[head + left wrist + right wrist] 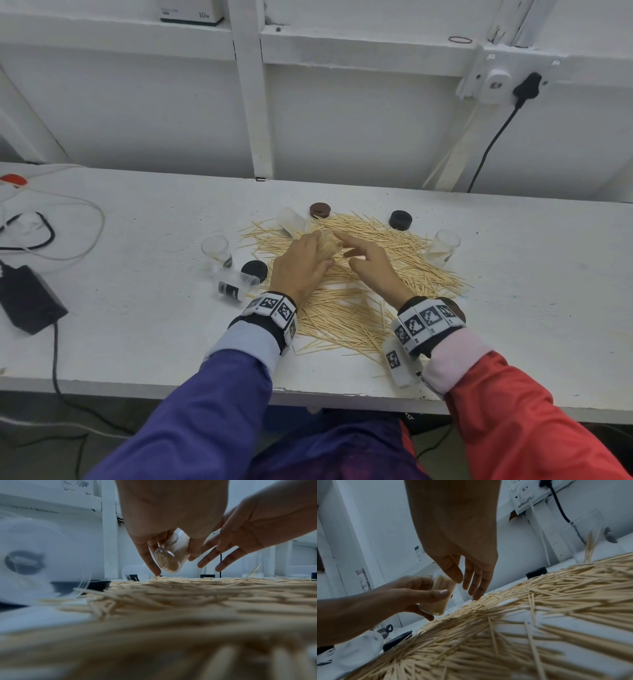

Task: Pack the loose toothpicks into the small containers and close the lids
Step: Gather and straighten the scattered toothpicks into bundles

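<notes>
Above the loose toothpicks (346, 308), left hand (303, 263) grips a full container (169, 555); right hand (371, 265) hangs slack, fingers spread.

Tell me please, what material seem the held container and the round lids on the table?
The container in the left hand: clear, glossy, probably plastic; its toothpicks show through the wall. The lids: opaque, matte dark, likely plastic, though this look leaves it open.

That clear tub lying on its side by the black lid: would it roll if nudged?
Probably: the clear tub is round, on its side. It looks empty, so likely light. The black lid beside it might block it.
</notes>
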`<action>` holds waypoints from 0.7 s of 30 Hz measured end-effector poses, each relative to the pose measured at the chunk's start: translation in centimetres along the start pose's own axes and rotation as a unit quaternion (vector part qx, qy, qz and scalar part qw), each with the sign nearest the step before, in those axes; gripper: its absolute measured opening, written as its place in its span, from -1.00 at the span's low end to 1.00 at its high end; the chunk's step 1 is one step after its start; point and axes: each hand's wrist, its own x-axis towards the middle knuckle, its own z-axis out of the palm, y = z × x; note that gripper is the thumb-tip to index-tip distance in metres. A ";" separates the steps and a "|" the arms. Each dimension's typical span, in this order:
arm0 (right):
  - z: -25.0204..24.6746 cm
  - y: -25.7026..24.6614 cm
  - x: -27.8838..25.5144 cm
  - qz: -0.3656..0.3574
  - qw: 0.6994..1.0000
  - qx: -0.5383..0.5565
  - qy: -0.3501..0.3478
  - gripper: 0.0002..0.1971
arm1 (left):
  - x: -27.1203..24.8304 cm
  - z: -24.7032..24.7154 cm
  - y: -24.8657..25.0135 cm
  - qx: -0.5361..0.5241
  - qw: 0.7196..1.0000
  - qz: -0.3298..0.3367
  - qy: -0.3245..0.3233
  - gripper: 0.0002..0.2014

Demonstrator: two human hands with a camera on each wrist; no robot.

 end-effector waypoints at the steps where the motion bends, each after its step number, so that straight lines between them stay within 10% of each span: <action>1: 0.0 0.1 0.0 0.002 1.000 -0.007 -0.013 -0.32 | 0.0 0.0 0.0 -0.001 1.000 -0.001 0.000 -0.40; 15: -0.5 0.5 0.4 -0.013 0.998 -0.020 -0.062 -0.26 | -0.1 0.0 -0.1 0.002 1.000 -0.004 0.002 -0.41; 21: -0.8 1.1 1.2 0.010 0.995 -0.084 0.051 -0.58 | -0.1 -0.1 0.0 0.017 1.000 -0.011 0.002 -0.41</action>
